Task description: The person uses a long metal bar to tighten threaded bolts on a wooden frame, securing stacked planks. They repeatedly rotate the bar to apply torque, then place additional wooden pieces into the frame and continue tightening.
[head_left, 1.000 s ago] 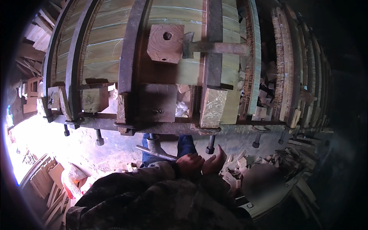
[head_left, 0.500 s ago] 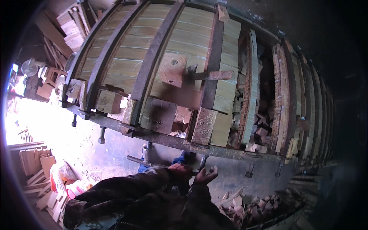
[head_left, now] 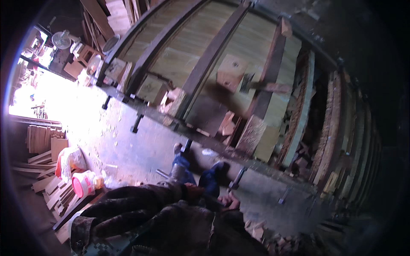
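Note:
Low in front of my body, my left hand is closed around a metal bar, whose far end sticks out left past my sleeve. My right hand has its fingers curled at the bar's other end, partly blurred. Just above the right hand a clamp screw hangs from the edge of the steel rack. Another screw juts from the rack above my left forearm. Wooden boards lie pressed between the rack's steel bars.
A hammer and wood blocks rest on the boards. Wood scraps lie on the floor at lower right. At left stand stacked planks, a white bucket with a pink lid and a fan.
The view has swung, so the rack appears farther right and tilted. The bar has come away from the left screw toward my body. My right fingers, spread before, are now curled.

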Motion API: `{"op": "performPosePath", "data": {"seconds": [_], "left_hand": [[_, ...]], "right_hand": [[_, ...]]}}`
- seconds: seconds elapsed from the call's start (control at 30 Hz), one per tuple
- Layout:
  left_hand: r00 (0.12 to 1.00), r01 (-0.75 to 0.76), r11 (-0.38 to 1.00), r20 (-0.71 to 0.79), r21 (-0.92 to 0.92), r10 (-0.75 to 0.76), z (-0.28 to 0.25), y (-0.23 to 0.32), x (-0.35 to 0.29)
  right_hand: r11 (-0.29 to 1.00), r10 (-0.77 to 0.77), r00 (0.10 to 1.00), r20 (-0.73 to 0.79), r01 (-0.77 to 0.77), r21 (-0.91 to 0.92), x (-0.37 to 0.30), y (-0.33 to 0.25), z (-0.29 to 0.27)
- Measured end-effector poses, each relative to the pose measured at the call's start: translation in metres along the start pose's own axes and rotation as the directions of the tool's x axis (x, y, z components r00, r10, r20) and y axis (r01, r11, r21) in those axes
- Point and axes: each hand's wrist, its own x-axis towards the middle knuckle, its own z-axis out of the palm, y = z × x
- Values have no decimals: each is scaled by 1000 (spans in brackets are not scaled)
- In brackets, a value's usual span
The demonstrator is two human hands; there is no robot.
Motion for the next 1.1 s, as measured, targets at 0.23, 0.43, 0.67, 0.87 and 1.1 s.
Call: {"op": "performPosePath", "data": {"seconds": [0.23, 0.43, 0.67, 0.87, 1.1], "left_hand": [[862, -295, 622, -483, -725, -154, -57, 0, -97], [750, -440, 236, -499, -866, -434, -92, -16, -146], [645, -758, -328, -578, -563, -499, -90, -85, -153], [497, -819, -495, 71, -289, -865, -71, -188, -173], [535, -758, -630, 394, -166, -748, -43, -298, -146]], "right_hand": [[792, 206, 975, 87, -114, -601, 67, 95, 47], [936, 34, 999, -11, -35, -350, 104, 148, 111], [579, 1, 999, 50, 40, -814, 104, 165, 151], [96, -402, 899, 174, 231, -968, 118, 165, 195], [-201, -448, 887, 112, 22, -979, 120, 166, 225]]}}
